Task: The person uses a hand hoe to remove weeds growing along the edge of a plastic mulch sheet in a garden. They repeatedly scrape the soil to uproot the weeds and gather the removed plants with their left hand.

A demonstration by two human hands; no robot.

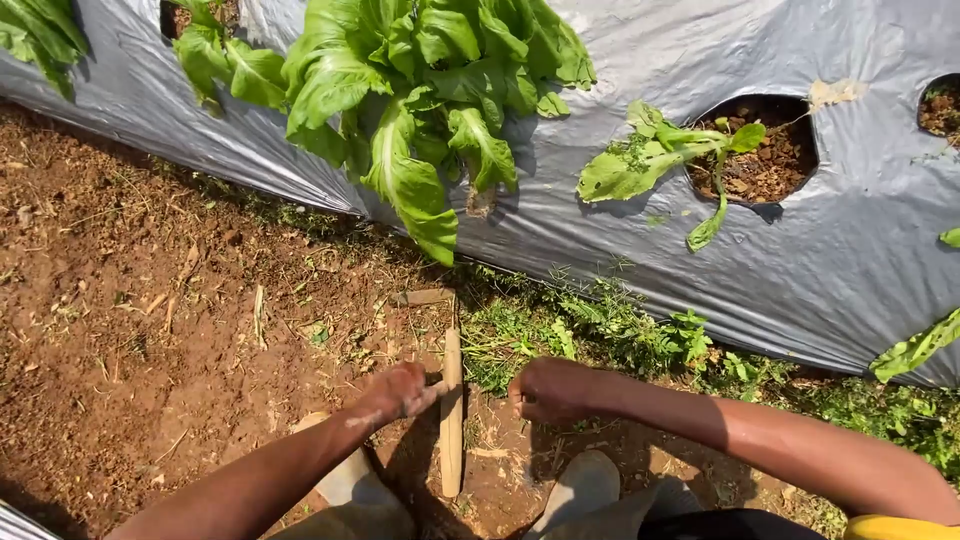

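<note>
- Here, a grey plastic sheet [800,250] is spread far across the bed.
- A pale wooden stick [452,420] is touched by the left hand [398,392], fingers curled.
- The right hand [550,390] is fisted, empty.

No packages, labels, signs or screens appear in this view. No surface shown carries print or a display.

Two hands [400,392], one wooden stick [452,410], perhaps four lettuce plants [420,90] (some cropped).
</note>
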